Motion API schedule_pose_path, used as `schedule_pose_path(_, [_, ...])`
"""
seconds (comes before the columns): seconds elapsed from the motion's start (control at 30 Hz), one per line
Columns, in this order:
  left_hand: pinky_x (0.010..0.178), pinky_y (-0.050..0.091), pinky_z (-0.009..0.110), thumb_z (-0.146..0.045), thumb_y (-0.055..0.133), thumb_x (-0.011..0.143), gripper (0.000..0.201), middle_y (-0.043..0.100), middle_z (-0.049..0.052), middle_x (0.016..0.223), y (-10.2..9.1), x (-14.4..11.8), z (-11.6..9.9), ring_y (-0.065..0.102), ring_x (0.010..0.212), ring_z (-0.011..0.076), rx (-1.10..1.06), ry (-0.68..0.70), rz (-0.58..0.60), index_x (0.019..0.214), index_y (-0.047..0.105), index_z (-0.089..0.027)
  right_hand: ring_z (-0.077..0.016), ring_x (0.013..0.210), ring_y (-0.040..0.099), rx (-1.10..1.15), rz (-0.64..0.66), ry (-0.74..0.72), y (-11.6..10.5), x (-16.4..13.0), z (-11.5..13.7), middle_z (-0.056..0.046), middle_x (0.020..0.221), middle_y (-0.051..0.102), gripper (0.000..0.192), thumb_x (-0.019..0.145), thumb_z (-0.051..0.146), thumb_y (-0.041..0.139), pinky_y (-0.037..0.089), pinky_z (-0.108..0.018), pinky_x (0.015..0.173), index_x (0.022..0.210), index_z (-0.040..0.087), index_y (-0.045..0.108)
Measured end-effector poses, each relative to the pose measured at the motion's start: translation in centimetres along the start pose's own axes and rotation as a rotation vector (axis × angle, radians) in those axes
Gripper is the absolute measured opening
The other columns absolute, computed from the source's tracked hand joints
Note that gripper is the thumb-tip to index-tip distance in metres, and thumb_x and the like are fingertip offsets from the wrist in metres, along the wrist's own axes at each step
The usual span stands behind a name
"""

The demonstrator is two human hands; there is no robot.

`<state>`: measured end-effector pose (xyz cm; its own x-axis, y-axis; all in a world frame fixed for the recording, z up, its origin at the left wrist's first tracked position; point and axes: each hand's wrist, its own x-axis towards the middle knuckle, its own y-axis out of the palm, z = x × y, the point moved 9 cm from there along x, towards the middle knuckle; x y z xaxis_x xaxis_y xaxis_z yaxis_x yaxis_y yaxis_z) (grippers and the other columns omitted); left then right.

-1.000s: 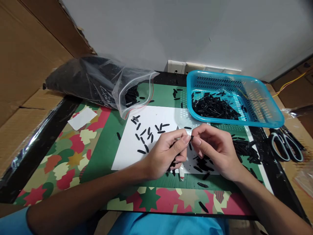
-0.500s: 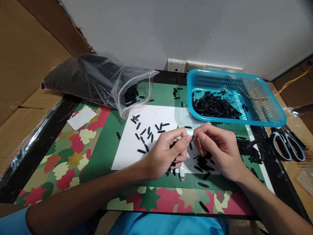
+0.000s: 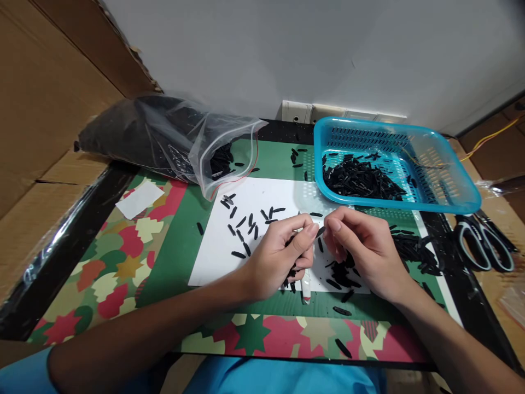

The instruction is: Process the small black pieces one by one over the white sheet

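Note:
My left hand [image 3: 289, 249] is closed above the white paper sheet [image 3: 217, 241], with several small black strips bunched under its curled fingers. Between the fingertips of both hands lies one slim black strip [image 3: 320, 232]; the left thumb and index finger meet at its left end. My right hand [image 3: 361, 246] pinches at the strip's other end, its thumb bent against the index finger. Below the right hand is a loose heap of black strips [image 3: 343, 273], partly covered by it. A narrow white tube-like tool [image 3: 305, 289] lies partly hidden beneath the left hand.
A blue plastic basket [image 3: 438, 200] holding black strips stands at the back right. An open zip bag [image 3: 147, 137] of black pieces lies back left. Scissors [image 3: 484, 246] rest at the right edge. Scattered strips [image 3: 241, 221] and a paper scrap [image 3: 139, 200] lie on the left.
The strip between my fingertips shows more of its length now and sits slightly lower and to the left. Both hands stay in nearly the same place; the view has shifted slightly.

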<state>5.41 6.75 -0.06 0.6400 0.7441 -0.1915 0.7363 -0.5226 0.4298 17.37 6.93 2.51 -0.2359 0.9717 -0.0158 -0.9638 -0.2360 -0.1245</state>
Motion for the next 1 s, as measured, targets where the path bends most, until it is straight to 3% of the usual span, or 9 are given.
schedule_pose_path(0.37, [0.041, 0.037, 0.012, -0.051, 0.052, 0.11, 0.04, 0.044, -0.01, 0.06, -0.2, 0.3, 0.1, 0.034, 0.043, 0.0025, -0.02, -0.001, -0.015, 0.086, 0.048, -0.02, -0.0099, 0.062, 0.05, 0.028, 0.043, 0.005, 0.7, 0.3, 0.2, 0.003, 0.074, 0.059, 0.029, 0.111, 0.04, 0.058, 0.042, -0.023, 0.057, 0.092, 0.02, 0.066])
schedule_pose_path(0.5, [0.039, 0.036, 0.011, -0.052, 0.053, 0.11, 0.039, 0.044, -0.01, 0.059, -0.3, 0.4, 0.1, 0.032, 0.043, 0.0025, -0.047, -0.007, -0.029, 0.087, 0.047, -0.021, -0.0099, 0.061, 0.054, 0.021, 0.014, -0.015, 0.3, 0.2, 0.2, 0.003, 0.078, 0.064, 0.013, 0.109, 0.034, 0.063, 0.044, -0.022, 0.056, 0.113, 0.023, 0.069])
schedule_pose_path(0.57, [0.039, 0.035, 0.011, -0.052, 0.053, 0.11, 0.039, 0.043, -0.011, 0.059, -0.3, 0.4, 0.1, 0.032, 0.042, 0.0025, -0.052, -0.011, -0.035, 0.086, 0.047, -0.02, -0.01, 0.063, 0.057, -0.026, 0.012, -0.045, 0.3, 0.1, 0.4, 0.002, 0.085, 0.068, 0.016, 0.106, 0.03, 0.068, 0.045, -0.022, 0.056, 0.121, 0.026, 0.069])
schedule_pose_path(0.67, [0.039, 0.035, 0.011, -0.051, 0.053, 0.109, 0.039, 0.042, -0.01, 0.058, -0.3, 0.4, 0.2, 0.031, 0.043, 0.0026, -0.055, -0.028, -0.044, 0.087, 0.047, -0.02, -0.0107, 0.067, 0.062, -0.127, -0.008, -0.106, 0.1, -0.1, 1.0, 0.0, 0.094, 0.072, 0.011, 0.104, 0.028, 0.07, 0.046, -0.022, 0.056, 0.114, 0.026, 0.073])
schedule_pose_path(1.0, [0.039, 0.035, 0.011, -0.051, 0.054, 0.109, 0.042, 0.043, -0.009, 0.058, -0.4, 0.4, 0.1, 0.031, 0.044, 0.0032, -0.108, -0.028, -0.057, 0.081, 0.047, -0.02, -0.0104, 0.067, 0.061, -0.215, -0.051, -0.171, -0.4, 0.0, 1.5, 0.001, 0.092, 0.074, 0.006, 0.103, 0.026, 0.071, 0.049, -0.022, 0.06, 0.105, 0.025, 0.076])
